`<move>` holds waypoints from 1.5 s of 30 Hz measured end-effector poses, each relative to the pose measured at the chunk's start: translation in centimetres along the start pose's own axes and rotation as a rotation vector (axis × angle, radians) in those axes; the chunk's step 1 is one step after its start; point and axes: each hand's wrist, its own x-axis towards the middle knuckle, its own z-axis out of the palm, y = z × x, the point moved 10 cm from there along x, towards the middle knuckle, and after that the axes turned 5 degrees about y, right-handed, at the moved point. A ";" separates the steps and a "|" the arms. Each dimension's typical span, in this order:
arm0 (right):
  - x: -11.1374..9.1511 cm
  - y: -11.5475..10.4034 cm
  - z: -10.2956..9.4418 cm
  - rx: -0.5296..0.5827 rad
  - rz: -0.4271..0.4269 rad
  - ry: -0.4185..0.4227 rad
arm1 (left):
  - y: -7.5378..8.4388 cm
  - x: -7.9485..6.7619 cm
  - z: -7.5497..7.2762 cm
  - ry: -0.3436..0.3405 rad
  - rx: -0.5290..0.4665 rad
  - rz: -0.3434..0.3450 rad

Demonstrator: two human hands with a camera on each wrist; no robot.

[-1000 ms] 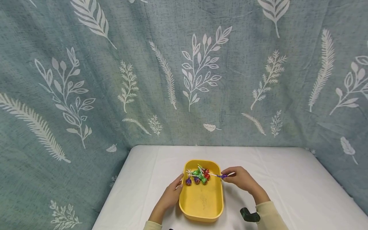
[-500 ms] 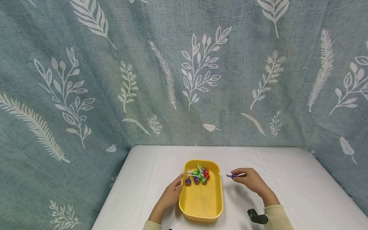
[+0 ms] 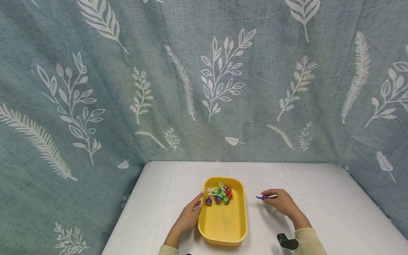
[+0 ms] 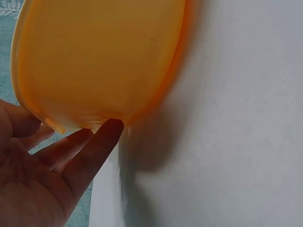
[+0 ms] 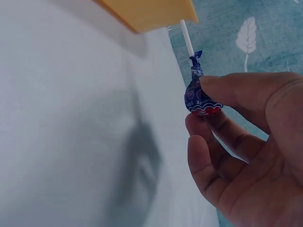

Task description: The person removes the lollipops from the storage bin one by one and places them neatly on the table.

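Observation:
Several wrapped lollipops [image 3: 225, 200] in purple, green and red lie at the far end of a yellow tray [image 3: 224, 226]. My left hand [image 3: 190, 215] is at the tray's left side, its fairly straight fingers [image 4: 97, 158] touching the outer wall. To the right of the tray, above the table, my right hand [image 3: 282, 203] pinches a purple lollipop [image 5: 201, 97] by its wrapped head. Its white stick [image 5: 187, 38] points left toward the tray. In the right wrist view the thumb lies on the wrapper and fingertips sit just under it.
A white cloth [image 3: 325, 198] covers the table. Leaf-patterned blue-green fabric [image 3: 204, 141] hangs behind it and at both sides. A dark green curved object [image 3: 287, 242] sits at my right sleeve [image 3: 309, 241].
My right hand has moved right, carrying the purple lollipop from over the tray's right rim to beside the tray. The left hand and the tray have stayed almost still.

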 end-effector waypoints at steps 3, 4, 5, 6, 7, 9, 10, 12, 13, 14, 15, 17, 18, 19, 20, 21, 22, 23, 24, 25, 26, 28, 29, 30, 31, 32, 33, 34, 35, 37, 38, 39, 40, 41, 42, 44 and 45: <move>0.2 0.5 0.1 -0.020 -0.012 0.022 | -0.1 0.0 0.0 0.000 0.007 0.001; 0.3 0.7 0.2 -0.027 -0.014 0.033 | -0.1 0.1 0.0 -0.001 0.008 0.001; 0.3 0.9 0.2 -0.032 -0.017 0.040 | -0.1 0.1 0.0 -0.001 0.006 0.002; 0.4 1.0 0.3 -0.036 -0.018 0.048 | -0.2 0.1 0.1 -0.003 0.003 0.000; 0.5 1.2 0.4 -0.044 -0.021 0.055 | -0.2 0.1 0.1 -0.003 0.001 0.001; 0.7 1.6 0.5 -0.051 -0.007 0.070 | -0.3 0.1 0.1 -0.005 -0.008 0.005; 0.8 1.8 0.6 -0.057 0.000 0.076 | -0.3 0.1 0.2 -0.007 -0.011 0.005; 1.0 2.2 0.7 -0.074 0.010 0.081 | -0.3 0.1 0.2 -0.009 -0.013 0.006; 1.1 2.4 0.7 -0.082 0.018 0.084 | -0.3 0.1 0.3 -0.009 -0.011 0.009; 1.2 2.6 0.8 -0.086 0.028 0.086 | -0.3 0.1 0.3 -0.010 -0.011 0.008; 1.2 2.7 0.9 -0.090 0.032 0.084 | -0.4 0.2 0.3 -0.011 -0.008 0.003; 1.4 3.0 1.0 -0.100 0.039 0.082 | -0.5 0.2 0.3 -0.008 -0.004 -0.008; 1.4 3.1 1.0 -0.100 0.042 0.083 | -0.6 0.3 0.3 -0.008 -0.004 -0.013; 1.5 3.3 1.1 -0.101 0.046 0.084 | -0.6 0.3 0.3 -0.008 -0.004 -0.018; 1.5 3.4 1.1 -0.102 0.047 0.085 | -0.7 0.3 0.3 -0.009 -0.006 -0.024; 1.6 3.5 1.1 -0.103 0.046 0.087 | -0.7 0.3 0.4 -0.010 -0.008 -0.026; 1.7 3.5 1.1 -0.107 0.045 0.091 | -0.7 0.3 0.4 -0.010 -0.010 -0.023; 1.8 3.6 1.2 -0.110 0.046 0.093 | -0.6 0.3 0.4 -0.011 -0.011 -0.022; 1.9 3.7 1.2 -0.115 0.046 0.092 | -0.6 0.3 0.4 -0.011 -0.012 -0.021; 2.0 3.7 1.3 -0.121 0.049 0.094 | -0.6 0.3 0.4 -0.011 -0.011 -0.019; 2.1 3.7 1.3 -0.125 0.049 0.093 | -0.6 0.3 0.4 -0.010 -0.009 -0.018; 2.3 3.7 1.4 -0.135 0.048 0.093 | -0.6 0.3 0.4 -0.007 -0.005 -0.018; 2.4 3.6 1.5 -0.138 0.049 0.094 | -0.6 0.4 0.4 -0.006 -0.003 -0.020; 2.5 3.6 1.5 -0.141 0.052 0.096 | -0.5 0.4 0.4 -0.006 -0.003 -0.022; 2.5 3.7 1.5 -0.142 0.057 0.098 | -0.5 0.4 0.4 -0.006 -0.001 -0.024; 2.5 3.7 1.5 -0.144 0.059 0.098 | -0.5 0.4 0.4 -0.006 0.000 -0.026; 2.5 3.7 1.5 -0.147 0.063 0.098 | -0.5 0.4 0.5 -0.006 0.000 -0.029; 2.5 3.7 1.5 -0.149 0.065 0.097 | -0.5 0.4 0.5 -0.006 0.000 -0.029; 2.5 3.8 1.5 -0.151 0.071 0.097 | -0.4 0.4 0.5 -0.007 0.000 -0.030; 2.5 3.8 1.5 -0.152 0.075 0.099 | -0.4 0.4 0.5 -0.007 0.002 -0.031; 2.5 3.8 1.5 -0.153 0.073 0.100 | -0.4 0.4 0.4 -0.005 0.004 -0.032; 2.5 3.7 1.5 -0.150 0.071 0.102 | -0.5 0.4 0.4 -0.003 0.004 -0.034; 2.5 3.7 1.5 -0.149 0.070 0.104 | -0.5 0.4 0.4 -0.002 0.007 -0.034; 2.5 3.7 1.5 -0.148 0.071 0.105 | -0.5 0.4 0.3 -0.002 0.009 -0.036; 2.5 3.6 1.4 -0.146 0.070 0.105 | -0.5 0.4 0.3 -0.001 0.010 -0.033; 2.6 3.5 1.4 -0.142 0.073 0.107 | -0.4 0.4 0.2 0.001 0.011 -0.030; 2.5 3.5 1.4 -0.143 0.075 0.106 | -0.4 0.3 0.2 0.000 0.009 -0.027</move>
